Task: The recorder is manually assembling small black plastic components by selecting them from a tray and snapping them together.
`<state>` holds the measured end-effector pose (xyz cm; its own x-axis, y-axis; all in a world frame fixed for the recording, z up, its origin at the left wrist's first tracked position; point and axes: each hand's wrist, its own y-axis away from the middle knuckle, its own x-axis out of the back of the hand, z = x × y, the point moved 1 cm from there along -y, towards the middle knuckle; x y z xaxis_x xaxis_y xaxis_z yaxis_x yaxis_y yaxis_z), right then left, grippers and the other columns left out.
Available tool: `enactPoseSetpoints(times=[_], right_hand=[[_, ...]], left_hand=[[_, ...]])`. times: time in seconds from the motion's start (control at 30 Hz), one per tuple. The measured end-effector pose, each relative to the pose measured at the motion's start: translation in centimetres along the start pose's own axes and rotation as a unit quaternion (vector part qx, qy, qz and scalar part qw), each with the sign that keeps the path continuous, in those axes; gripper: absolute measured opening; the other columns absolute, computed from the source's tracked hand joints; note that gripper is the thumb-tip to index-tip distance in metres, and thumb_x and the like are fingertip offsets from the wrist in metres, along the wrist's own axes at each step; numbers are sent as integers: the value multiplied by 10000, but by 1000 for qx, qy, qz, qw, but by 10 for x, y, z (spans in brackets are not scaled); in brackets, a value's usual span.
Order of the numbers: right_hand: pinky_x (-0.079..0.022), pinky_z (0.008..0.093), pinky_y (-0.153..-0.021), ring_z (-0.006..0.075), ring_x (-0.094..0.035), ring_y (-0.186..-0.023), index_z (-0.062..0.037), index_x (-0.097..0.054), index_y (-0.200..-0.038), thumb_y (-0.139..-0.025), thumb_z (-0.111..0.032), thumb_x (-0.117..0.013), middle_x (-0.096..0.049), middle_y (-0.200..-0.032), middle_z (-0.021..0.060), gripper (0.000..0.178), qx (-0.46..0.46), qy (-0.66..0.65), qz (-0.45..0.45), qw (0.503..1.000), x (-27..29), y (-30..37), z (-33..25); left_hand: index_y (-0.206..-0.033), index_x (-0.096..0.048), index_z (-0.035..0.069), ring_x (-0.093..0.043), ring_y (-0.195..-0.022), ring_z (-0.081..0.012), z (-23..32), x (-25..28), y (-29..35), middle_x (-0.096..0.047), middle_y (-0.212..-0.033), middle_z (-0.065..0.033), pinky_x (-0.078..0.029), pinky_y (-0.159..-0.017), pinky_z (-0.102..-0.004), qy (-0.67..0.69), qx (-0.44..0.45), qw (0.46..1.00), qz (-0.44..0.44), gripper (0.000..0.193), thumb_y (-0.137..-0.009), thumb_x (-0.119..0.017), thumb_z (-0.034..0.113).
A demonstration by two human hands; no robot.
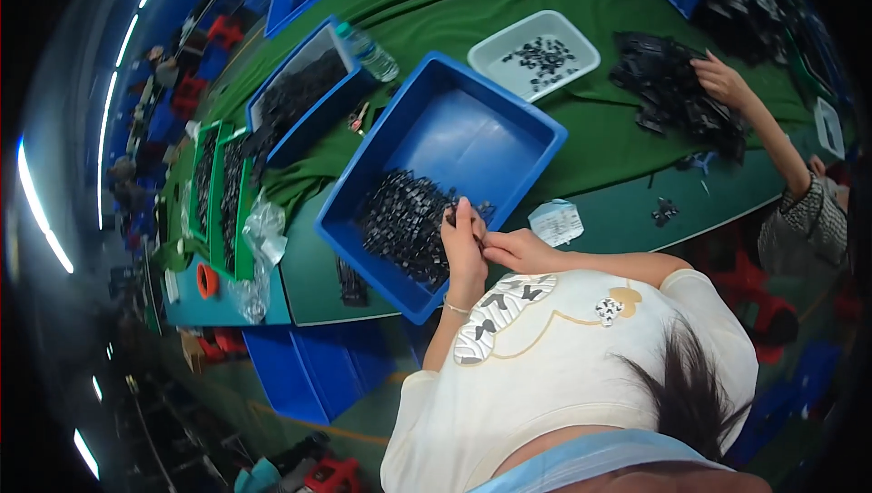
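Pale blue cloth-like material [599, 453] lay nearest, along the bottom edge. At centre, the left hand [465, 249] seemed closed on small black plastic pieces [451, 217]; the right hand's [520, 251] fingertips met it, their hold unclear. Loose pieces heaped in the deep blue rectangular plastic bin [472, 120], centre-left, suggested much was left; what was finished could not be told.

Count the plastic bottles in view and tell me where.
1: a clear, green-capped bottle, between the large blue tub and a blue bin of black parts. Others may be hidden.
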<state>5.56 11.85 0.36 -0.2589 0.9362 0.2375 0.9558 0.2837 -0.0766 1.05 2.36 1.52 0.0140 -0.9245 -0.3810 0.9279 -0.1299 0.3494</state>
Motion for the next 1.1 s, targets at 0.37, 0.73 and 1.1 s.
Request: enactPoseSetpoints(times=[0.37,0.73,1.1], right_hand=[[-227,157,-407,32,-289,-448,-71,-436,-828,-803,-165,-351,-403,-613,-10,129,-182,-417,-19,890,21,-23,1],[-331,211,-484,85,-406,-537,-29,-444,-735,-764,-275,-450,-464,-585,16,248,-76,-113,-22,990,15,-58,10],[-309,174,-507,52,-355,-549,-37,-455,-710,-784,-212,-442,-416,-617,-32,190,-179,-218,-76,957,10,-46,19]], left_hand=[[-586,-345,102,-263,-364,-52,31,21,-39,-326,-463,25,-210,-329,-174,71,-19,997,-6,272,-791,-411,266],[-658,-403,82,-348,-466,-33,14,5,-27,-384,-567,30,-277,-377,-157,-67,-105,991,44,183,-758,-484,212],[-634,-401,89,-303,-428,-28,-1,10,-25,-366,-521,45,-241,-357,-160,-67,-63,995,48,209,-774,-456,234]])
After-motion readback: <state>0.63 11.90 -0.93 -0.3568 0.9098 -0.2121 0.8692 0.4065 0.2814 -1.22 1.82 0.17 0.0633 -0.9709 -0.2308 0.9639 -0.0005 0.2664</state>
